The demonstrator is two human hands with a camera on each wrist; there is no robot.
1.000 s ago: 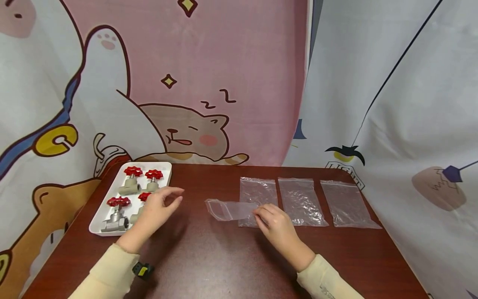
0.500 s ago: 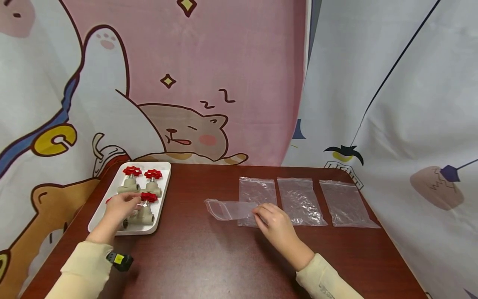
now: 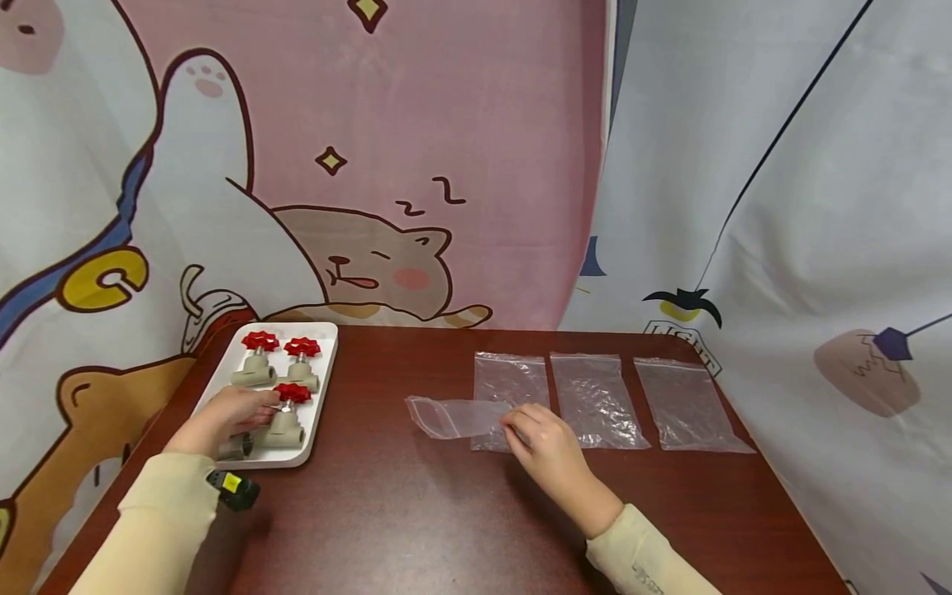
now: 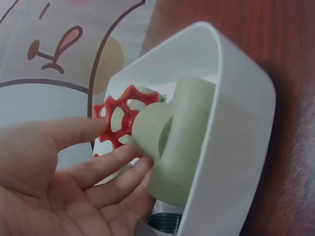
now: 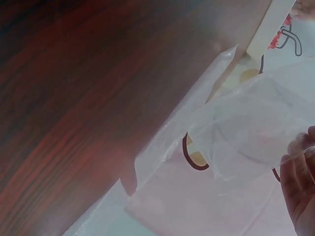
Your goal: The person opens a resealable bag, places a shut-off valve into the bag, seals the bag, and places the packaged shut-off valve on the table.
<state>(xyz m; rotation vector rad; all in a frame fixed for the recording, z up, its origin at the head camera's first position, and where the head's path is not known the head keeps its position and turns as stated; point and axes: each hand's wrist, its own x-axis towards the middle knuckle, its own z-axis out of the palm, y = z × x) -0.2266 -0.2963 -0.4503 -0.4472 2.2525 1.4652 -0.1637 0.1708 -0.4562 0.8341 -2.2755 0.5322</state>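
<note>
My left hand [image 3: 221,417] reaches into the white tray [image 3: 316,413] at the left. In the left wrist view its thumb lies by the red handwheel of a beige valve [image 4: 179,142], with the loosely extended fingers against the valve's neck. The valve stands in the tray beside a grey metal valve [image 4: 165,223], mostly hidden by the hand. My right hand [image 3: 550,454] pinches a clear zip bag [image 3: 449,419] by one end, above the table. The bag stretches leftwards from the fingertips, and its other end bulges in a loop.
Two more beige valves with red handwheels, one at the left [image 3: 255,368] and one at the right [image 3: 302,364], occupy the tray's far half. Three clear zip bags [image 3: 513,378], [image 3: 595,401], [image 3: 692,405] lie flat in a row on the brown table [image 3: 416,529]. A printed curtain [image 3: 446,99] hangs behind.
My left hand has gone left and down from above the tray's right side to in among the valves. My right hand keeps its hold on the bag, almost unmoved.
</note>
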